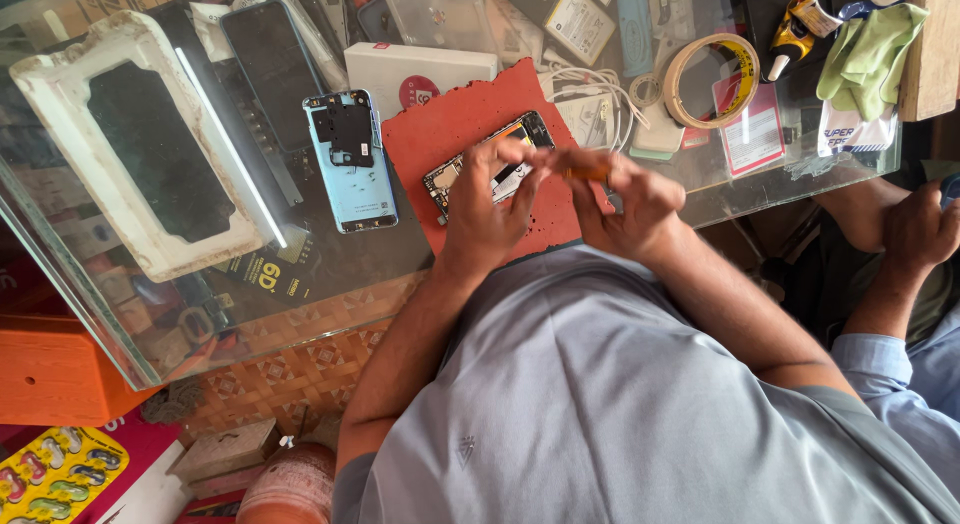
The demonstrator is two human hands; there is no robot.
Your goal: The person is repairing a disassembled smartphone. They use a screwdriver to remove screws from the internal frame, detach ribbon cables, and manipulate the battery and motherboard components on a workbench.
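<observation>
Two bare hands worked over an opened phone (pixel 487 165) lying on a red mat (pixel 455 124) on a glass table (pixel 330 274). The left hand (pixel 484 209) pressed curled fingers onto the phone, steadying it. The right hand (pixel 630 199), at three o'clock from it, pinched a thin orange-handled tool (pixel 583 170). A blue phone back cover (pixel 350 161) lay at nine o'clock; a tape roll (pixel 712 80) sat at two o'clock.

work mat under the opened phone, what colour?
Red work mat, rough-edged, under the opened phone both hands work on. Shows in the head view.
</observation>
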